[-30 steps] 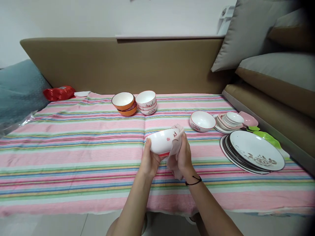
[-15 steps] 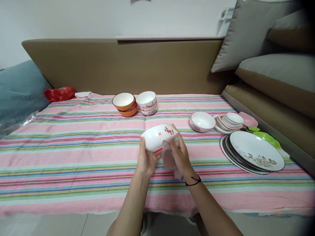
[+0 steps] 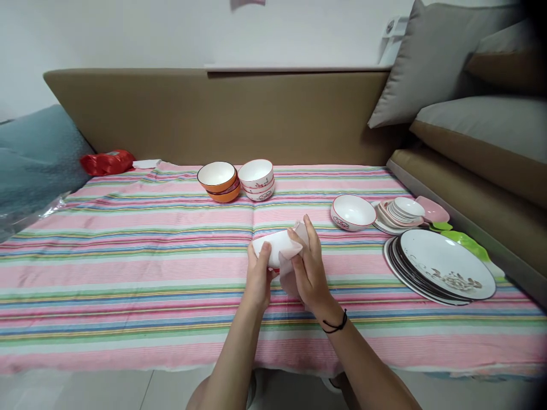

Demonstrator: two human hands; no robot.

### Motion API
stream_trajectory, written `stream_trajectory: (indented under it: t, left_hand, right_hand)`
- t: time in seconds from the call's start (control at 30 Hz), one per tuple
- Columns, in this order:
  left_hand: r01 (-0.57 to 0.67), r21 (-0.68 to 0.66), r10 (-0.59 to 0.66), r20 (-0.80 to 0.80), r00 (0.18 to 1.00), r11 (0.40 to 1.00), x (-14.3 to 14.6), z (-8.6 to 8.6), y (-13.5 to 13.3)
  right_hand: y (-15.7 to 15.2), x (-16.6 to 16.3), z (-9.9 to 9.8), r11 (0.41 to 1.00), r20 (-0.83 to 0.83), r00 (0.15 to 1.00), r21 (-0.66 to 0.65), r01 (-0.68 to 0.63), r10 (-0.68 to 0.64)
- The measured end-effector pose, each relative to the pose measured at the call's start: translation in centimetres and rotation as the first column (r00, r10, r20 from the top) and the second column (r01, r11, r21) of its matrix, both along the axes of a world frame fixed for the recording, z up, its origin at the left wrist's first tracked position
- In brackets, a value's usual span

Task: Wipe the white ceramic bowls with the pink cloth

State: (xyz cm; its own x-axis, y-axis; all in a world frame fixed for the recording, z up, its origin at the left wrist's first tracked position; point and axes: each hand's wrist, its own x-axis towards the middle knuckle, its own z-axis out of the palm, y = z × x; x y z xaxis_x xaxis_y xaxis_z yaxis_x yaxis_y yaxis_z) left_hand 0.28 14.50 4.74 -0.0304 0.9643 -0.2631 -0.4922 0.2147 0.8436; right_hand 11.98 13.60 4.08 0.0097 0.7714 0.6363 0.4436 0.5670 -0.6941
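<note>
A white bowl [image 3: 270,249] is held tilted above the striped cloth, between my two hands. My left hand [image 3: 258,275] grips its left side, thumb on the outer wall. My right hand [image 3: 311,267] is closed on a thin pale pink cloth [image 3: 289,275] and presses it round the bowl's right side. The cloth and fingers hide much of the bowl, including its flower print. Beyond my hands stand stacked white red-rimmed bowls [image 3: 258,181] beside stacked orange bowls [image 3: 219,183]. A single flowered bowl [image 3: 352,212] sits to the right.
Large plates [image 3: 447,265] lie stacked at the right, with small dishes [image 3: 404,210] and a green leaf-shaped dish [image 3: 468,245] near them. A red bundle [image 3: 107,162] is at the far left. A brown backrest [image 3: 231,119] borders the striped cloth [image 3: 141,273] at the back.
The bowl has been turned and tipped, so its flower print no longer shows. My right hand and the cloth have moved up over its right side. My left thumb now lies across the wall.
</note>
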Motion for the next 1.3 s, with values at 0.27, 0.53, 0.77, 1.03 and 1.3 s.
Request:
stream_trajectory:
  t: [0.27,0.53,0.77,1.03,1.3]
  left_hand:
    - [0.083,0.054,-0.064,-0.296,0.953,0.995,0.3,1.1,-0.3]
    - [0.189,0.052,-0.161,-0.338,0.927,0.981,0.3,0.7,-0.5]
    - [0.145,-0.037,-0.149,-0.371,0.917,0.989,0.4,0.6,0.0]
    - [-0.022,-0.163,-0.033,-0.325,0.945,0.986,0.4,0.0,1.1]
    - [-0.047,-0.184,-0.014,-0.319,0.948,0.982,0.6,0.1,1.0]
  right_hand:
    - [0.0,0.1,0.0,0.987,-0.018,0.987,0.017,0.16,-0.16]
    - [0.6,0.7,-0.9,0.969,-0.137,0.964,-0.135,0.209,-0.227]
    - [1.3,0.5,-1.4,0.959,-0.223,0.952,-0.236,0.155,-0.208]
    - [0.9,-0.2,-0.8,0.963,-0.366,0.906,-0.236,0.129,-0.211]
    - [0.7,-1.3,-1.5,0.902,-0.29,0.875,-0.316,0.295,-0.387]
